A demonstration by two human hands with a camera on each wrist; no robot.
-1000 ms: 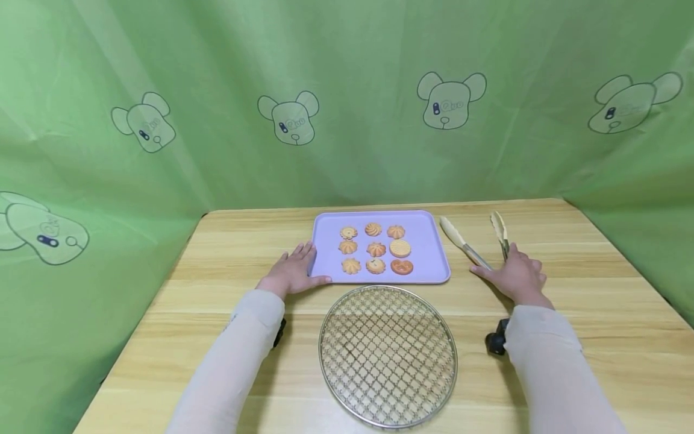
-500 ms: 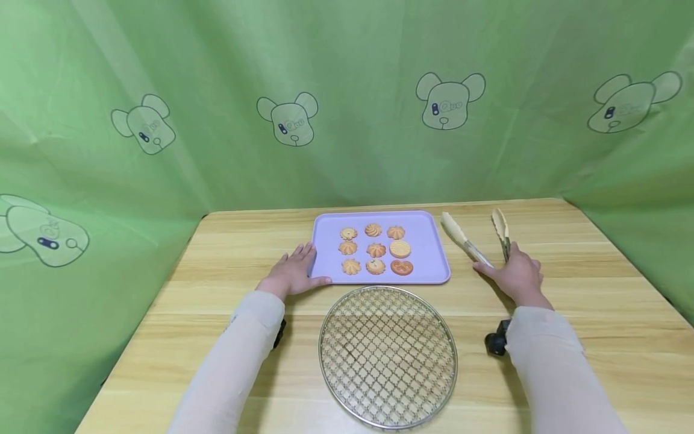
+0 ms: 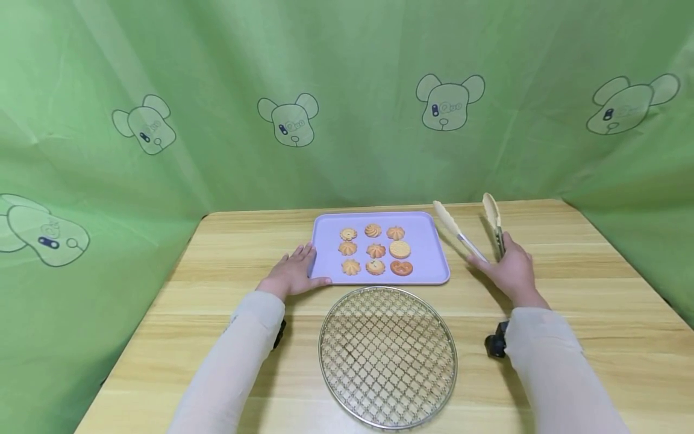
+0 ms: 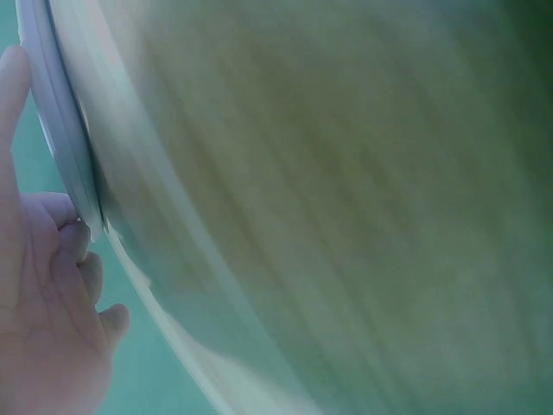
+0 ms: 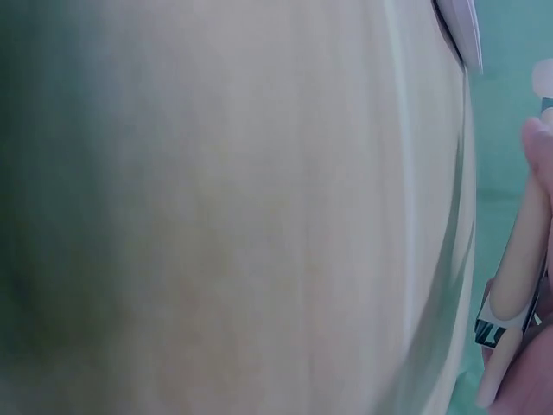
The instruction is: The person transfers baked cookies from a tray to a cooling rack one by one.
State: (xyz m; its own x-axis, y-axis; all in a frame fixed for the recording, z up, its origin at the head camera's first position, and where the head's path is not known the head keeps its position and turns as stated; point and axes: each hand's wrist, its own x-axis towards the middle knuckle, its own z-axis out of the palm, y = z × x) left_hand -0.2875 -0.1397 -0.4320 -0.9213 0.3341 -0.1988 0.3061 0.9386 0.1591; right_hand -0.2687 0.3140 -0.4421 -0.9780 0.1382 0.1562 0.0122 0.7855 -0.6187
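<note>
- Holding tongs point(image 3: 447, 220) in the right hand point(image 3: 512, 271): thumb and fingers curled round the arms, the two pale tips spread well apart and pointing toward the back of the desk point(image 3: 217, 247).
- Tongs are right of the purple tray point(image 3: 325, 241), apart from it; the shadow beneath suggests they are clear of the desk.
- Left hand point(image 3: 290, 274): fingers extended against the tray's left edge, thumb along the front corner; touching, no grip seen.
- On the tray: biscuits point(image 3: 376, 250), three rows of three, none touched by the tips. Round wire rack point(image 3: 388, 355) lies flat just in front.
- Technique, judged: set thumb opposite fingers so both arms squeeze evenly; a lopsided hold would likely twist the tips.
- Present spread looks too wide for the gaps between biscuits; narrow it before working among them.
- Use light pressure on the biscuits; they look brittle.
- Left hand should only steady the tray; pushing could slide it.
</note>
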